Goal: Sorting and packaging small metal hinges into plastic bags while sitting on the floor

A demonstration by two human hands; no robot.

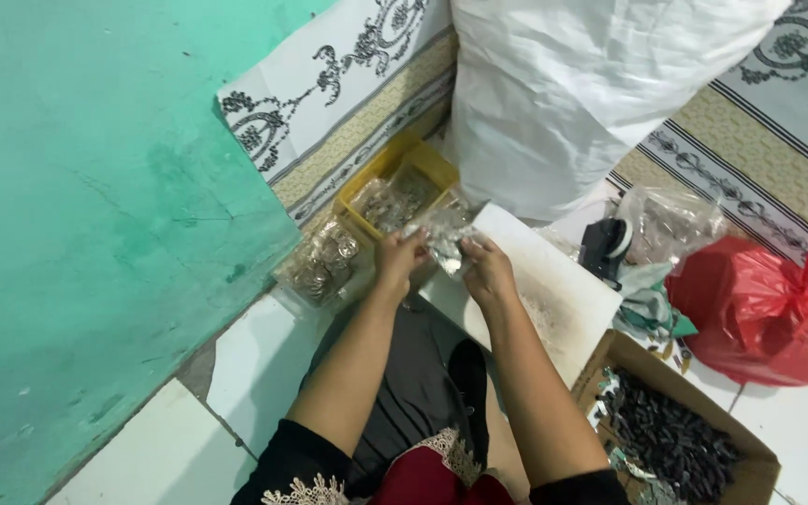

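The person sits on the white tiled floor, both forearms extended forward. The left hand and the right hand meet over a small clear plastic bag, crinkled and glossy, holding small silvery metal parts. Each hand's grip is clenched on this bag, fingers pinching its upper edge from opposite sides. The bag sits in the air just above the near end of a flat white board, whose surface is dusty and scuffed grey toward its middle.

Directly beyond the hands stands a yellow plastic tray, rectangular and rigid, containing more clear packets of silvery parts. To its left, touching the tray, lies a larger clear bag of round metal pieces, against the base of the green painted wall, which is matt and streaked.

Behind the tray rises a large white woven sack, full and creased. A patterned mat with black scrollwork and a beige band covers the floor at the far side.

To the person's right, a knotted red plastic bag rests on the floor, with a crumpled clear bag beside it. An open brown cardboard box at the near right corner holds small dark cylindrical parts.
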